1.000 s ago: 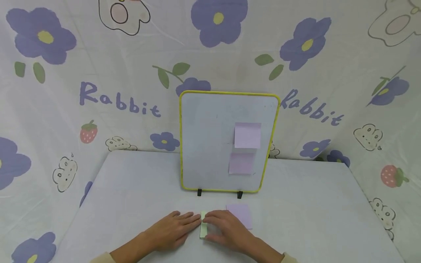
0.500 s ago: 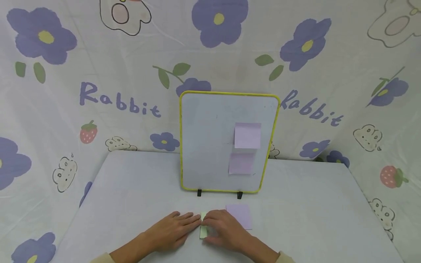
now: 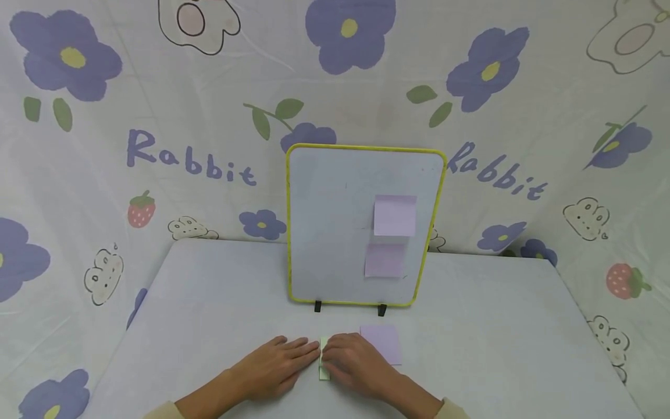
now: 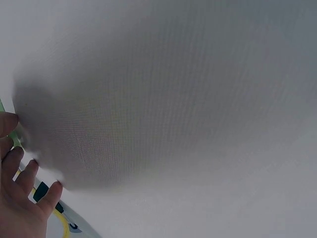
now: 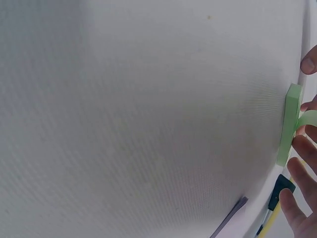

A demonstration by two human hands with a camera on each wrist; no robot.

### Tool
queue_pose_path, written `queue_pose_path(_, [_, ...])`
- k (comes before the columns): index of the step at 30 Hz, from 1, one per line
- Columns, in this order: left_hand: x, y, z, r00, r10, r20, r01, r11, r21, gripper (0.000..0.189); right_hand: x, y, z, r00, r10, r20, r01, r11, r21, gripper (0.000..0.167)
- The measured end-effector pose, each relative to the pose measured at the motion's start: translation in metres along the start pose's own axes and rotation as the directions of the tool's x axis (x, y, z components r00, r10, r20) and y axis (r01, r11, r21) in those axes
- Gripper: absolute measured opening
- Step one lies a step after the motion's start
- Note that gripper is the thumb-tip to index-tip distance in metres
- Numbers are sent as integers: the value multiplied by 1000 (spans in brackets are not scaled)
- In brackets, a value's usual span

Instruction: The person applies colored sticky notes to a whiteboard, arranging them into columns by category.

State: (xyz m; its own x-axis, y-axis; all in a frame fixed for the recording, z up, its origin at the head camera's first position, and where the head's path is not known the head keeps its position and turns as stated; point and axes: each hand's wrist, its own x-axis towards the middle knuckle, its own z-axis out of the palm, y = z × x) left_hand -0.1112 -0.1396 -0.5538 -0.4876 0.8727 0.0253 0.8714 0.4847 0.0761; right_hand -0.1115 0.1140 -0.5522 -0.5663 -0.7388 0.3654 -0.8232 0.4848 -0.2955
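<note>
"Rabbit" lettering [image 3: 193, 169] flanks the whiteboard [image 3: 332, 221]; in front, the straight-fingered left hand [image 3: 273, 366] touches a green pad [image 5: 290, 126] whose sheet [image 5: 309, 118] the right hand [image 3: 360, 365] pinches.

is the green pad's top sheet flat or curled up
Partly curled up: the right wrist view shows the sheet bending away from the pad at the right hand. Whether it is fully off, I cannot tell.

Small pad [image 3: 324, 373] is coloured pale green. Flat pad [image 3: 386, 344], upper note [image 3: 395, 215] and lower note [image 3: 384, 260] are tinted lilac. Whitish board [image 3: 330, 233] is edged in yellow; feet [image 3: 317, 306] are finished in black. Tabletop [image 3: 481, 326] is covered in white. White backdrop [image 3: 366, 110] is printed with purple, yellow-centred flowers, green leaves, white-dotted red strawberries, dark-outlined rabbits, purple "Rabbit" lettering. Sleeves [image 3: 164, 411] are coloured beige.
</note>
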Motion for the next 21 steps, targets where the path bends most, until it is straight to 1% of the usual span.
queue_pose_path(3, [0, -1, 1, 1000, -1, 5, 1, 1000, -5, 51, 2, -1, -2, 1000, -16, -4, 16, 1000, 1, 5])
queue_pose_path(5, [-1, -1, 1, 1000, 0, 5, 0, 1000, -7, 52, 4, -1, -3, 1000, -6, 2, 6, 1000, -4, 5])
queue_pose_path(7, [-1, -1, 1, 1000, 0, 6, 0, 1000, -6, 52, 5, -2, -4, 1000, 21, 14, -21, 1000, -7, 6])
queue_pose_path(9, [-1, -1, 1, 1000, 0, 5, 0, 1000, -1, 52, 6, -2, -4, 998, 66, 24, -66, 998, -7, 6])
queue_pose_path(11, [-2, -2, 1, 1000, 0, 6, 0, 1000, 5, 52, 7, -2, -5, 993, 118, 32, -119, 993, 20, 6])
queue_pose_path(14, [-1, -1, 1, 1000, 4, -1, -4, 1000, 7, 52, 9, -2, -6, 976, 213, 49, -217, 973, 81, 8])
queue_pose_path(17, [-1, 0, 0, 1000, 6, -13, -6, 1000, 3, 51, 11, -1, -6, 950, 304, 73, -312, 939, 147, 10])
queue_pose_path(21, [-2, 0, -1, 1000, 5, -14, -5, 1000, 2, 51, 14, 0, -7, 918, 383, 97, -395, 896, 204, 12])
